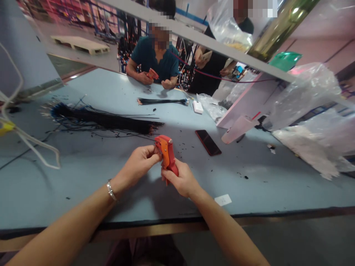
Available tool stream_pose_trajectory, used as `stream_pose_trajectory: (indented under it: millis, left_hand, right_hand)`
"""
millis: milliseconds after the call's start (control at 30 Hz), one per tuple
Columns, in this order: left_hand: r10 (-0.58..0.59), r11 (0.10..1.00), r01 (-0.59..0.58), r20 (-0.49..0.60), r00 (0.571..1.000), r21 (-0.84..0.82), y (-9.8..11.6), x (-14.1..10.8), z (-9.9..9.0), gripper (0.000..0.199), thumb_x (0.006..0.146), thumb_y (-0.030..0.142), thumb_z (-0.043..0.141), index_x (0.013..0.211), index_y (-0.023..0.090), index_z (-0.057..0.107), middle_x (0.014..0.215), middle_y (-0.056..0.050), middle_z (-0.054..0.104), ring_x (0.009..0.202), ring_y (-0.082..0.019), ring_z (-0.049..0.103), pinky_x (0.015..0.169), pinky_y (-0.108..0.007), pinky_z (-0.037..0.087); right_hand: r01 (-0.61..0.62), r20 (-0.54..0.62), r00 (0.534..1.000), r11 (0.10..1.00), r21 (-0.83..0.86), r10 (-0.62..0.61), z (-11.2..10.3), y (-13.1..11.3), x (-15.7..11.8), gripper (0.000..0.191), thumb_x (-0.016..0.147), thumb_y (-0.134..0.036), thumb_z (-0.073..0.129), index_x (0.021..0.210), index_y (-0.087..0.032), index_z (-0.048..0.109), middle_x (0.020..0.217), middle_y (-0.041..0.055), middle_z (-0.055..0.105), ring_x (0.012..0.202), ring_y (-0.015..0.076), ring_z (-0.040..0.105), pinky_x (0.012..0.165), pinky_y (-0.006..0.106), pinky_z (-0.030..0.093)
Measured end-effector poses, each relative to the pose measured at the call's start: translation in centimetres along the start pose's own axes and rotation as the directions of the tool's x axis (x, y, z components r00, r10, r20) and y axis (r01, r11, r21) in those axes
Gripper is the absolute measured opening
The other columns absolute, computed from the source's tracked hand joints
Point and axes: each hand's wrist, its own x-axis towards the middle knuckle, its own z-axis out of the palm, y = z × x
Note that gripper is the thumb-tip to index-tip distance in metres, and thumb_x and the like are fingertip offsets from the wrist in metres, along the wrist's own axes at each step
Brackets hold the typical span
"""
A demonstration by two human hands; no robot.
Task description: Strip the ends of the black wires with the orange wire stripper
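Tool (pixel 166 152), red and orange, held head-up above the tabletop (pixel 124 203), toward the middle of the near edge. Right hand (pixel 183 179): curled tightly round the handles. Left hand (pixel 141 160): thumb and fingers drawn together in a pinch just beside the head of the tool; contents of the pinch, if any, too small to tell. Bracelet (pixel 111 190) on the left wrist. Beyond, stretching toward the left edge: large bundle (pixel 108 119) of black wires, bluish at its left end. Nearer the far edge: small bundle (pixel 163 101), with white box (pixel 198 107) near its right end. Right of the tool: phone (pixel 208 142), screen upward. Near the near edge, beside the right forearm: label (pixel 224 200). Toward the right edge: plastic bags (pixel 313 144). At the far edge: co-worker (pixel 138 55) in teal, with second tool (pixel 153 74) in one hand.
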Motion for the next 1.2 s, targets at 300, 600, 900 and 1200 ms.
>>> stream_pose_trajectory:
  millis: [300, 600, 900, 1200]
  left_hand:
    - [-0.040, 0.997, 0.036, -0.075, 0.996, -0.061, -0.8, 0.3, 0.3, 0.023, 0.074, 0.035, 0.066, 0.068, 0.013, 0.065, 0.066, 0.000, 0.062, 0.063, -0.012, 0.051, 0.064, -0.021, 0.041]
    - [-0.066, 0.992, 0.051, -0.125, 0.990, -0.119, -1.3, 0.6, 0.5, 0.014, 0.070, 0.027, 0.061, 0.065, 0.015, 0.066, 0.067, -0.001, 0.066, 0.066, -0.014, 0.055, 0.068, -0.023, 0.043]
    - [-0.196, 0.975, 0.167, -0.211, 0.958, -0.146, -2.2, 1.2, -0.3, 0.022, 0.067, 0.035, 0.064, 0.064, 0.016, 0.054, 0.050, 0.008, 0.036, 0.045, -0.007, 0.027, 0.045, -0.021, 0.018]
    - [-0.196, 0.974, 0.145, -0.334, 0.922, -0.172, -2.3, 1.9, -1.6, 0.016, 0.065, 0.027, 0.063, 0.075, 0.017, 0.056, 0.060, 0.005, 0.046, 0.051, -0.008, 0.038, 0.046, -0.019, 0.026]
  right_hand:
    - [-0.045, -0.097, 0.995, 0.996, -0.082, 0.037, 0.9, 0.0, 0.2, 0.010, 0.082, -0.026, 0.052, 0.074, -0.019, 0.052, 0.053, -0.0026, 0.056, 0.048, 0.0126, 0.052, 0.052, 0.024, 0.043]
    - [-0.087, -0.148, 0.986, 0.995, -0.054, 0.078, 1.6, 1.3, 1.1, 0.019, 0.082, -0.029, 0.056, 0.067, -0.020, 0.049, 0.046, -0.0042, 0.052, 0.037, 0.0107, 0.049, 0.042, 0.021, 0.038]
    - [-0.173, -0.072, 0.968, 0.852, 0.494, 0.239, 0.3, 1.8, 1.2, 0.025, 0.075, -0.039, 0.066, 0.075, -0.017, 0.054, 0.055, -0.0019, 0.059, 0.040, 0.0134, 0.056, 0.037, 0.023, 0.044]
    - [-0.090, -0.019, 0.979, 0.514, 0.853, 0.202, -3.4, 2.0, 0.9, 0.019, 0.074, -0.026, 0.059, 0.091, -0.017, 0.059, 0.078, 0.0025, 0.067, 0.070, 0.0204, 0.068, 0.071, 0.037, 0.056]
